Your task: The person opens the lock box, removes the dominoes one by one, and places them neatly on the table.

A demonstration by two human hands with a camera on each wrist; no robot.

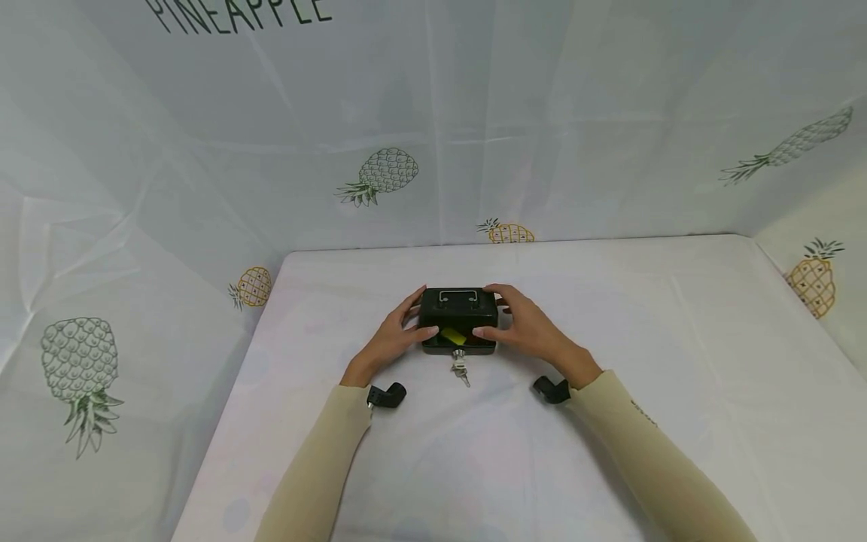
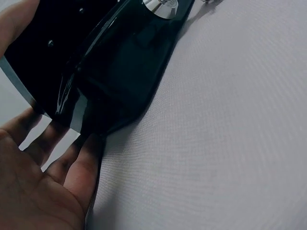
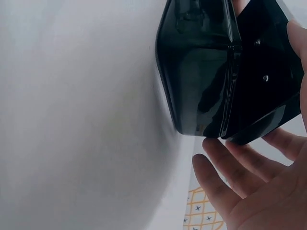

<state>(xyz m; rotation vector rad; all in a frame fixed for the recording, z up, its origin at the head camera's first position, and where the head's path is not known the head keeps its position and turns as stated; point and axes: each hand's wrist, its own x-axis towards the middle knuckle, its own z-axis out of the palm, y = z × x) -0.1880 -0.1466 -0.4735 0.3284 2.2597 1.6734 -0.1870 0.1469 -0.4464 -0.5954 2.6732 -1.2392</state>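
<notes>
Black box (image 1: 460, 318) sits on the table between both hands, lid (image 1: 458, 307) partly raised at the front. We see a glossy, hard, rounded-corner body, with small shiny rivets (image 2: 51, 43) on the dark inner side. Left to right in the front opening and below: a yellow piece (image 1: 453, 336) partly showing inside, then silvery keys (image 1: 460, 369) hanging out at the front, over the cloth. On top we get a thin, pale-outlined handle (image 1: 458, 296).

Left hand (image 1: 395, 331): thumb on the lid's front edge, fingers slightly spread along the left end; we read it as pinching the lid. Right hand (image 1: 530, 327): thumb at the front edge too, fingers fanned around the right end, same pinch. Both forearms angle inward in beige sleeves (image 1: 318, 459), each wrist with a black strap-on device (image 1: 387, 395).

Surface: we have a white, lightly wrinkled table covering (image 1: 609, 301) with faint pastel spots. Room: creased whitish sheeting (image 1: 576, 150) behind and at both sides, green and yellow pineapple prints (image 1: 80, 361), lettering (image 1: 240, 15) reading PINEAPPLE upper left.
</notes>
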